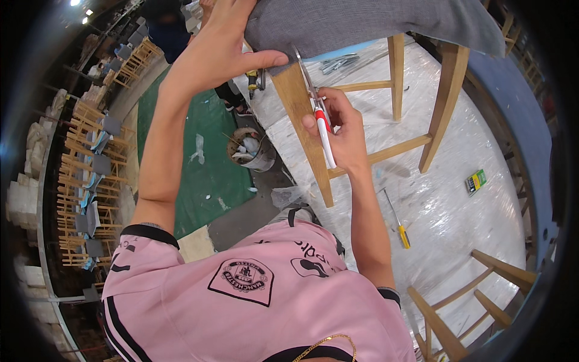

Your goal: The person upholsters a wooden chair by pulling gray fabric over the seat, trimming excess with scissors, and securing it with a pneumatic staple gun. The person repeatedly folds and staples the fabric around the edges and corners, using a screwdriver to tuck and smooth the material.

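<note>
Plastic sheeting (458, 199) covers the wide work table, and on it stands a wooden chair frame (301, 120) with its seat wrapped in grey fabric (362, 21). Further back on the left, rows of unfinished wooden chairs (90, 175) are stacked beside a green floor mat (205, 163), where a small bucket of scraps (250, 151) sits. Another bare wooden frame (482, 289) pokes in at the lower right.

The person, in a pink shirt, pins the fabric edge against the seat with the left hand (223, 42), thumb stretched along the hem and fingers pressed flat on the cloth. The right hand (341, 130) is closed around the red-and-white handles of a pair of scissors (316, 105), whose blades point up to the fabric edge at the front leg.

Judging by the cloth, the seat is already covered and mostly pulled tight; trimming at this corner looks to be under way, with the rest of the hem not visible.

A yellow-handled screwdriver (399, 226) and a small green box (476, 181) lie unused on the sheeting.
</note>
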A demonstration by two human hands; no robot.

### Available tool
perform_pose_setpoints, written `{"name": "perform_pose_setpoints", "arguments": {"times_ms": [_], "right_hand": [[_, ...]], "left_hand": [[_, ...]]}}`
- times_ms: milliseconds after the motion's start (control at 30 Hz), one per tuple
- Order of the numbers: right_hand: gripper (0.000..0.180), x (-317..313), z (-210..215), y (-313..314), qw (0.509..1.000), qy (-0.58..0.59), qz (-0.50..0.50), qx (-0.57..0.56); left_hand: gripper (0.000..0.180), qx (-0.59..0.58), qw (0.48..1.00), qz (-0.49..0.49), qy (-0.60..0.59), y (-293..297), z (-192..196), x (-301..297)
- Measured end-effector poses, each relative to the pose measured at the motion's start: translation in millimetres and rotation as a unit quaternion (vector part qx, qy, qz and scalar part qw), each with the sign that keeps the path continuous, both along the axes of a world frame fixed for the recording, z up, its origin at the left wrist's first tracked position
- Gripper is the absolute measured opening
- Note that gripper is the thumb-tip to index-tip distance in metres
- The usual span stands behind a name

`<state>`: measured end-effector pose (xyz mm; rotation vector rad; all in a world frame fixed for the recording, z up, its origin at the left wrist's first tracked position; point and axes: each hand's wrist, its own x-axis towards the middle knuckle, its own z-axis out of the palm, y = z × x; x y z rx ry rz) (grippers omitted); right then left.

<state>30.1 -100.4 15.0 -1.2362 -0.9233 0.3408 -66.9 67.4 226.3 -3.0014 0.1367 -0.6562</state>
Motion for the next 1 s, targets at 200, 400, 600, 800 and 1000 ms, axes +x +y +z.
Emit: {"name": "perform_pose_setpoints", "arguments": {"times_ms": [200, 400, 600, 800, 1000], "right_hand": [[0.052, 4.3, -8.2, 2.9, 1.000, -0.019, 0.000, 0.010], [0.054, 10.5, -5.5, 2.2, 0.999, -0.039, 0.019, 0.004], [0.058, 12.1, -5.2, 5.2, 0.997, -0.065, 0.013, 0.035], [0.055, 9.1, -0.9, 7.1, 1.000, -0.003, 0.011, 0.026], [0.052, 7.0, -6.4, 12.1, 0.998, -0.010, -0.022, 0.054]], "left_hand": [[0.105, 0.008, 0.999, -0.028, -0.013, 7.9, -2.7, 3.4], [0.105, -0.007, 1.000, -0.001, 0.003, 0.5, 1.2, 3.1], [0.105, 0.013, 1.000, -0.022, -0.012, 11.6, -2.1, 4.7], [0.105, -0.001, 1.000, -0.022, -0.007, 12.9, -2.0, 4.1], [0.105, 0.000, 1.000, -0.022, -0.009, 12.8, -3.2, 4.5]]}}
